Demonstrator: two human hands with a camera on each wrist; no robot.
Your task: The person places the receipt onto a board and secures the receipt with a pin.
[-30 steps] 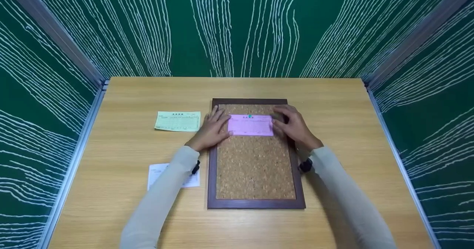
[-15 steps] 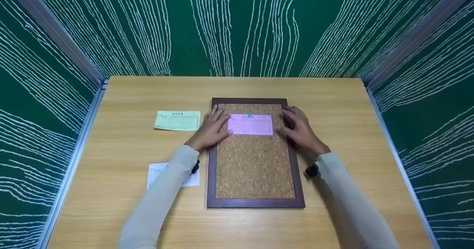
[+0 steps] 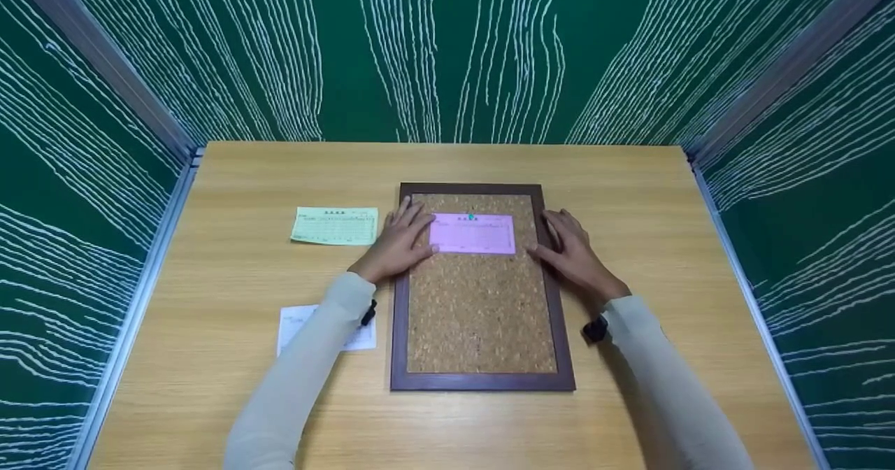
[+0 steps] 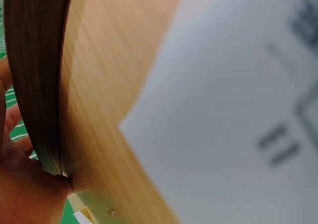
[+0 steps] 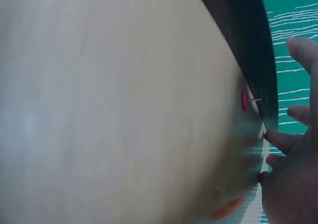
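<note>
Left hand [image 3: 397, 244] of mine, its fingers extended and relaxed, lies over the left side of a framed corkboard [image 3: 482, 316], the tips of its forefinger and thumb touching the left edge of a pink slip [image 3: 473, 235] and gripping nothing. The pink slip lies flat on the upper half of the cork, with printed lines too small to read. A small green pin [image 3: 470, 216] sits at the middle of its top edge. My right hand [image 3: 575, 254] rests at the board's right side, loosely spread and grasping nothing, its thumb near the inner edge of the dark brown frame and its fingers just outside. The board lies flat on a light wooden worktop [image 3: 482, 431]. From my right wrist I see a magenta pin [image 5: 245, 100] just beside the frame and a blurred orange pin [image 5: 227, 209] nearby. Left of the board is a printed green slip [image 3: 334, 226]; nearer me, a white slip [image 3: 294, 321] is partly hidden by my left sleeve [image 3: 297, 379]. Dark green walls [image 3: 342, 57] with wavy white lines surround the worktop.
</note>
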